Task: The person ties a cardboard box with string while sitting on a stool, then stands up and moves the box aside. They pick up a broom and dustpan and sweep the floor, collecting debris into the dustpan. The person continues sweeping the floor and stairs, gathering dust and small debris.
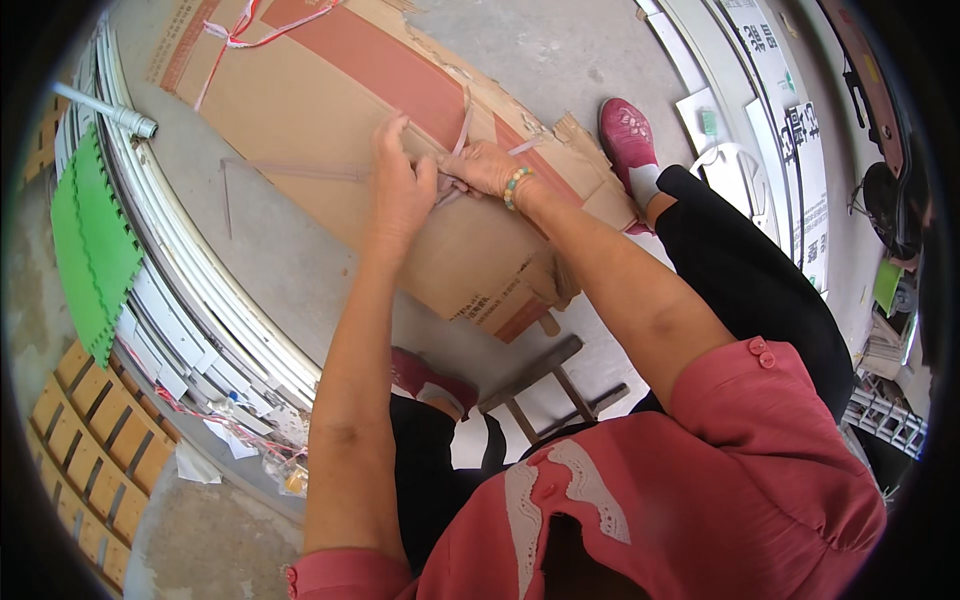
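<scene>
A bundle of flattened brown cardboard (pixel 320 110) with reddish bands lies slantwise on the floor in front of me. Around its middle runs a thin, pale plastic strap (pixel 464 125), with a loose length trailing off to the left. Both hands meet over the top of the cardboard. My left hand (pixel 402 185) is curled, its thumb and fingers closed on the strap. Close beside it, my right hand (pixel 486 168), below a beaded bracelet, pinches the strap too. My fingers partly hide the spot where the strap comes together.
A second, pink-and-white tie (pixel 235 40) crosses the cardboard's far end. Long white strips (pixel 200 260), a green foam mat (pixel 95 240) and wooden pallets (pixel 95 450) are on the left. White panels (pixel 800 150) line the right. A low stool (pixel 540 385) stands between my feet.
</scene>
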`<state>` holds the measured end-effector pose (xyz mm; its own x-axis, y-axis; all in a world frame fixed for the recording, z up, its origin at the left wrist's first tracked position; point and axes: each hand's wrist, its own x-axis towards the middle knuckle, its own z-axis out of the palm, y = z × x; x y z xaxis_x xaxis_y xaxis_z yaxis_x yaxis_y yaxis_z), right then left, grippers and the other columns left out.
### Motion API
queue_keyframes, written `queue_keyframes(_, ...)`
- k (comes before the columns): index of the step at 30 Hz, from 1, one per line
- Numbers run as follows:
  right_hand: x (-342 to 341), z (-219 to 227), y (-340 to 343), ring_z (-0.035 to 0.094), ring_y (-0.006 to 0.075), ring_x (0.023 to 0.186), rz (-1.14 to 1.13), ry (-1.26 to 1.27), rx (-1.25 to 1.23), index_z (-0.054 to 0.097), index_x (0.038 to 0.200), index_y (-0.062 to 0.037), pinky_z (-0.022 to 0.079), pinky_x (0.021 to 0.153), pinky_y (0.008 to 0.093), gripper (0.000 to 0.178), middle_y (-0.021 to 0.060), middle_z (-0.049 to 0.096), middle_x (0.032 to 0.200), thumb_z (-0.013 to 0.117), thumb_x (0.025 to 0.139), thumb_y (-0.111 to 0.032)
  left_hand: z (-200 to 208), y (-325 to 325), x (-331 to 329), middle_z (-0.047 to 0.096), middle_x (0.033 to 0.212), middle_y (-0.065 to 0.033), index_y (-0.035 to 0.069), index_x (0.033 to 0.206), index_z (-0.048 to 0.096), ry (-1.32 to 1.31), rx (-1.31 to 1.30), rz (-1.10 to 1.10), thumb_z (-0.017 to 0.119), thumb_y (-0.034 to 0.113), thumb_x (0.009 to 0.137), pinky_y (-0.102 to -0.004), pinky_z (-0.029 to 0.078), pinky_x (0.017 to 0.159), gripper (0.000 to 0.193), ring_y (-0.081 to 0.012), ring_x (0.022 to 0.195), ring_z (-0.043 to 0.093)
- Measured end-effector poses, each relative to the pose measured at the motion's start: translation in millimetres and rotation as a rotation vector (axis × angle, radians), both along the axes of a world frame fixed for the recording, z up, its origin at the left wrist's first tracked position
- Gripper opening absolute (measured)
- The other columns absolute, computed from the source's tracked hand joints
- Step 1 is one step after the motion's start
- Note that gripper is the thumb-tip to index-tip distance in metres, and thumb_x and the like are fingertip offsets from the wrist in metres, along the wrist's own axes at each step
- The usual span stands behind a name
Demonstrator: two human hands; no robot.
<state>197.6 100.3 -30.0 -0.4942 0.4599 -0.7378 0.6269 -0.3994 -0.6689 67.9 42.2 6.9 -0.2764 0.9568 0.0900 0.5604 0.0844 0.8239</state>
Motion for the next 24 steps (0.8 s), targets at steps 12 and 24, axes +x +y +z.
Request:
queue_keyframes(12, -2, 7, 0, 0.046, 0.0101, 0.042, -0.084, 0.054, -0.016, 0.059, 0.060, -0.0035, 0.039, 0.043, 0.0242, 0.055, 0.0030, 0.051, 0.050, 0.044, 0.078, -0.053, -17, -41, 4, 0.049, 0.071, -0.0067, 0.004, 0.085, 0.057, 0.405, 0.131, -0.213, 0.057, 0.003, 0.065, -0.0324, 0.044, 0.056, 0.020, -0.0232, 0.068, 0.052)
queue_keyframes(24, 4, -3, -14, 0.053, 0.0108, 0.047, -0.210, 0.224, 0.184, 0.051, 0.074, -0.0058, 0.042, 0.047, 0.0256, 0.028, 0.0031, 0.056, 0.056, 0.044, 0.083, -0.031, -9, -49, 26, 0.050, 0.080, -0.0122, 0.004, 0.083, 0.056, 0.530, -0.207, -0.056, 0.053, 0.006, 0.070, -0.0358, 0.044, 0.057, 0.013, -0.0291, 0.070, 0.052)
